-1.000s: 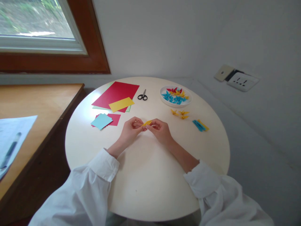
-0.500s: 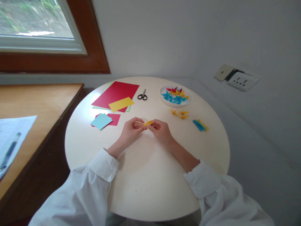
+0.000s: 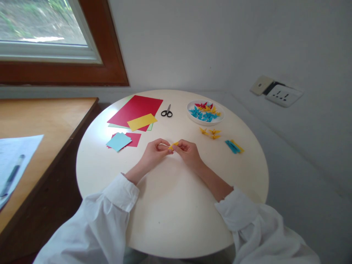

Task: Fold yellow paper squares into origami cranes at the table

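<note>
Between my two hands is a small piece of folded yellow paper [image 3: 174,145], mostly covered by fingertips. My left hand [image 3: 155,149] pinches its left end, and my right hand [image 3: 188,151] grips it from the right. To the right of my hands, three yellow paper cranes [image 3: 211,133] rest on the white round table [image 3: 176,220]. Farther right lie blue and yellow folded paper strips [image 3: 233,146]. Left of my left hand is a pile of light blue paper squares [image 3: 118,142] over red paper squares [image 3: 135,139].
A white dish [image 3: 205,123] at the back right holds red, yellow and blue cranes. Scissors [image 3: 166,112] with black handles lie at the back, beside red sheets [image 3: 136,110] and a yellow paper rectangle [image 3: 142,121]. A wooden desk [image 3: 55,113] with a pen [image 3: 12,176] stands left.
My fingers have shifted slightly on the folded yellow paper, and less of it shows now. My left hand has moved a little downward and right. Everything else stays in place.
</note>
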Tool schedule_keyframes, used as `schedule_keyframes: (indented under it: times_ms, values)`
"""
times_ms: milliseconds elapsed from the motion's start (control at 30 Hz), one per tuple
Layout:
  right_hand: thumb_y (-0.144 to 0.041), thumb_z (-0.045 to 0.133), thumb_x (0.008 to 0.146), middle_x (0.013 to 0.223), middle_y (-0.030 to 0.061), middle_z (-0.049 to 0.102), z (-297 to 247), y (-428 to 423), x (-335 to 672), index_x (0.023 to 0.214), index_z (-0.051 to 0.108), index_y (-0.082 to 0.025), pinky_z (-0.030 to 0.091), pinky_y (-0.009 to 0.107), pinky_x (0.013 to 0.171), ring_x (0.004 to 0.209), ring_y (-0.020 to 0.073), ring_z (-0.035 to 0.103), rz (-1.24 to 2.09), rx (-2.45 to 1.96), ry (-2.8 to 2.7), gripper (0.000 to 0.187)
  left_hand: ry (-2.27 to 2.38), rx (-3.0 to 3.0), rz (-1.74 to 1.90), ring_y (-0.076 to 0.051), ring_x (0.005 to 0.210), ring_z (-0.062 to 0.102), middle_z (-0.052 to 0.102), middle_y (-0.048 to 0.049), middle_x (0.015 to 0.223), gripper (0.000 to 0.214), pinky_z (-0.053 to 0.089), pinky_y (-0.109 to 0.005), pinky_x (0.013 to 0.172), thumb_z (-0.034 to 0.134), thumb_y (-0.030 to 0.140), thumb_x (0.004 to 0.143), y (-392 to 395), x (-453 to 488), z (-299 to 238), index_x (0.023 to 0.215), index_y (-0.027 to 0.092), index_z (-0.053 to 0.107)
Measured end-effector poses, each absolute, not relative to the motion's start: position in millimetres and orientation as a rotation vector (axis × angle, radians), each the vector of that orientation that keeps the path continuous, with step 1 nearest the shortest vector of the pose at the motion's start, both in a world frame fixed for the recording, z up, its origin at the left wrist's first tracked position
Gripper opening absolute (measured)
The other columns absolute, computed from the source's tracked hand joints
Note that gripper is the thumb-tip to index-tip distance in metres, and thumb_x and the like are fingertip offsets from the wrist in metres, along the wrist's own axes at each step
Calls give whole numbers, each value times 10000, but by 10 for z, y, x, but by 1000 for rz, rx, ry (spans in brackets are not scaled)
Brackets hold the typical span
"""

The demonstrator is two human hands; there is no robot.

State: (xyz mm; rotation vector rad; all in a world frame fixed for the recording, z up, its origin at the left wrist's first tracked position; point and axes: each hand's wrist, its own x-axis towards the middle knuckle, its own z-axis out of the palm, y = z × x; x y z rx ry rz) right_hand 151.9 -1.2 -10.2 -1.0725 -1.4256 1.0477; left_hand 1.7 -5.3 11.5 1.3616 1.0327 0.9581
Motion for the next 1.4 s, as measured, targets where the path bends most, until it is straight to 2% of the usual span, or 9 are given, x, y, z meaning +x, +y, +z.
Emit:
schedule_keyframes:
  times_ms: [200,533,700,900,1133,1300,1400]
  values:
    - [-357,624,686,569,-5,580,-124,-2,1535,571,526,-172,415,258,546,536,113,513,1055,-1061,-1451,239,1045,1445,862,-150,657,595,669,-60,714,262,430,-246,589,621,366,699,-25,3,-8,744,112,664]
    - [-340,615,677,629,-2,584,-68,-4,1519,643,599,-165,431,250,567,595,117,531,1035,-1077,-1442,179,1062,1502,862,-138,622,582,668,-61,692,296,417,-238,559,622,413,683,-28,-1,18,682,118,652]
    - [-332,613,679,538,-28,528,-66,-21,1517,562,561,-170,384,236,517,521,95,467,1008,-1082,-1433,207,1070,1521,816,-124,604,578,657,-38,651,249,433,-230,569,640,371,673,-35,9,38,653,123,644]
    - [-353,621,679,528,-21,551,-100,6,1520,571,586,-168,359,241,505,506,97,459,1026,-1111,-1381,218,979,1385,794,-132,670,612,652,-25,678,206,477,-234,634,674,329,661,-37,16,18,713,132,641]
    - [-361,626,681,532,-22,552,-108,36,1540,568,600,-166,344,240,510,513,93,440,986,-1142,-1336,227,986,1388,767,-150,687,620,664,-59,719,239,506,-268,670,673,348,666,-67,19,88,724,118,653]
    - [-383,625,673,533,-21,547,-104,43,1548,557,584,-167,363,243,527,528,99,455,1001,-1161,-1300,248,900,1342,739,-166,736,633,674,-83,797,259,507,-310,741,654,336,687,-38,-7,50,824,116,665]
    - [-394,620,676,541,-18,558,-100,31,1544,564,588,-167,372,245,535,536,102,462,1024,-1162,-1341,255,895,1332,756,-163,741,624,675,-89,820,260,496,-312,754,639,344,697,-34,-15,51,822,119,674]
